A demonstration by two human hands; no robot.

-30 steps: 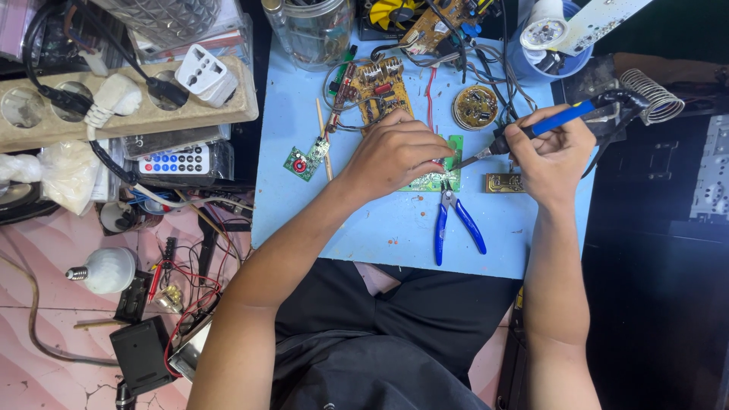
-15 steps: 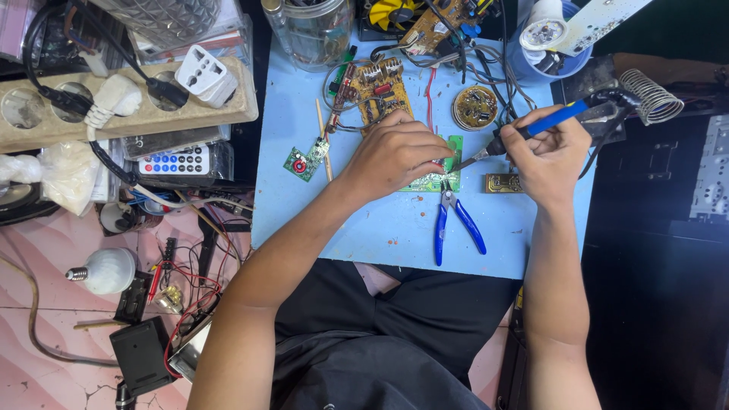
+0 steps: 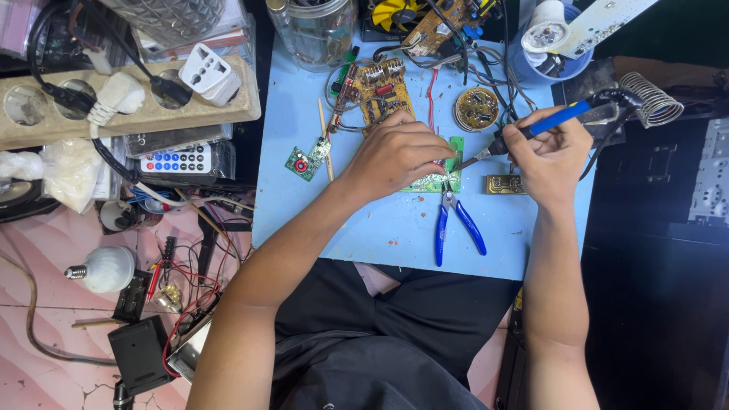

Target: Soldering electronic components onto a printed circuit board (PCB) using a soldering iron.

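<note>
My left hand (image 3: 395, 152) presses down on a green circuit board (image 3: 440, 179) lying on the light blue work mat (image 3: 364, 220), covering most of it. My right hand (image 3: 548, 156) grips a blue-handled soldering iron (image 3: 531, 130), its metal tip pointing left and touching the board near my left fingers. Blue-handled cutters (image 3: 454, 224) lie just below the board. A small brown board (image 3: 504, 184) sits under my right hand.
A brown circuit board with wires (image 3: 380, 87), a round board (image 3: 476, 108), a small green board (image 3: 306, 160), a coil iron stand (image 3: 645, 97), a glass jar (image 3: 319, 30), a power strip (image 3: 129, 102), a remote (image 3: 176, 160) and a bulb (image 3: 106, 268) surround the mat.
My right hand has tilted the soldering iron slightly, keeping the tip at the board. My left hand stays on the green board.
</note>
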